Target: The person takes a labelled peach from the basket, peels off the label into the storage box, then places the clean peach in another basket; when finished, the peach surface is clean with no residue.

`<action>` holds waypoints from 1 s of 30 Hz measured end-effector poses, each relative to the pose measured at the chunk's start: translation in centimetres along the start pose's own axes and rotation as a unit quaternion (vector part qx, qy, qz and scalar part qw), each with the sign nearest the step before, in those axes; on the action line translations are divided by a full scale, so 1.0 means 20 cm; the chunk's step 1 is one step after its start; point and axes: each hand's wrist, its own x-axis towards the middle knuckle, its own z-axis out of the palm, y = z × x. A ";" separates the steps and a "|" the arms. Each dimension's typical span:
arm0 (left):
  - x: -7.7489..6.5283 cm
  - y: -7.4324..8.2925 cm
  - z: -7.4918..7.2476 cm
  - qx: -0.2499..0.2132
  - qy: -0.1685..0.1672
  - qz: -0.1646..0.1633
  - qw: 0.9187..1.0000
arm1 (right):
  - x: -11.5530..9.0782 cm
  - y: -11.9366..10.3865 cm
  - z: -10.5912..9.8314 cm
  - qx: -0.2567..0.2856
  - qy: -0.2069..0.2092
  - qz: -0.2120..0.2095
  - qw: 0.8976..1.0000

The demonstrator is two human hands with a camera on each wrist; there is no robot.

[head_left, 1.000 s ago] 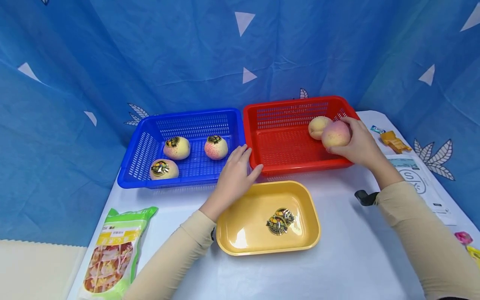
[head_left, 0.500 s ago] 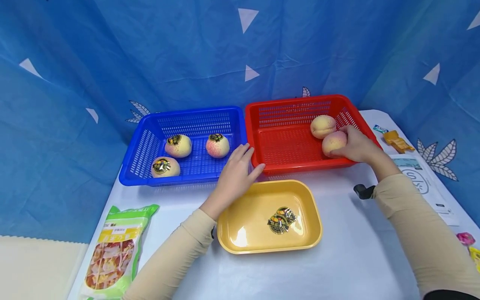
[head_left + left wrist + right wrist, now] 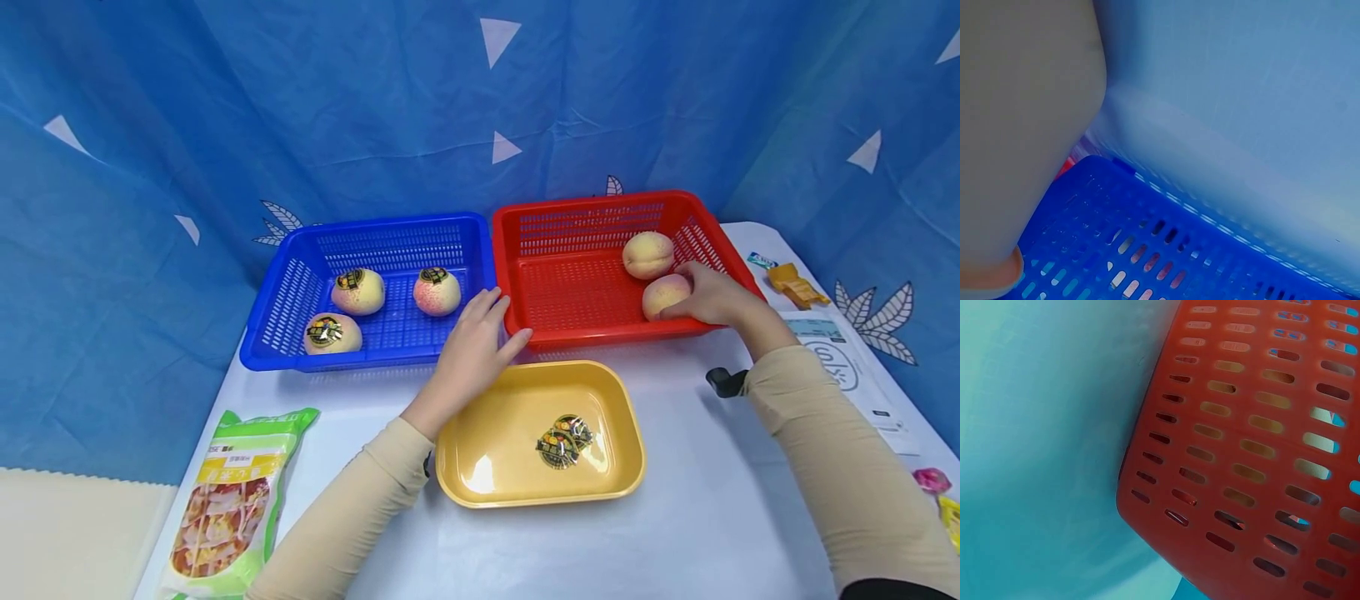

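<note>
In the head view, my right hand (image 3: 716,296) reaches over the near right rim of the red basket (image 3: 600,337) and holds a pink and yellow peach (image 3: 664,295) low inside it. A second peach (image 3: 648,255) lies just behind that one. My left hand (image 3: 472,350) rests, fingers extended, at the near edge where the red basket meets the blue basket (image 3: 360,360). Inside the blue one sit three peaches (image 3: 437,293) with round black stickers. Neither wrist view shows fingers: the left has the blue basket's wall (image 3: 1166,250), the right the red basket's wall (image 3: 1235,450).
A yellow tray (image 3: 480,492) with two round black stickers (image 3: 564,440) stands in front of the baskets. A green food packet (image 3: 232,500) lies at the left. Orange wrappers (image 3: 797,285) and a white packet (image 3: 843,367) lie along the right edge.
My right hand has lowered the peach to the bottom of the red basket. The other peach there has rolled slightly. My left hand stays where it was.
</note>
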 end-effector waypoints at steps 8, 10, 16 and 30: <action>0.00 0.00 0.00 -0.003 -0.005 -0.005 1.000 | 0.00 0.00 0.00 -0.007 -0.005 0.008 1.000; 0.00 0.01 0.00 -0.005 -0.007 -0.007 1.000 | -0.01 0.00 0.00 -0.009 0.001 0.008 1.000; 0.00 0.01 -0.02 -0.025 -0.015 -0.018 0.999 | -0.02 -0.01 0.00 -0.018 0.041 -0.010 0.999; -0.25 -0.23 -0.38 -0.027 0.055 -0.103 0.993 | -0.09 -0.24 0.08 0.005 0.148 -0.148 0.978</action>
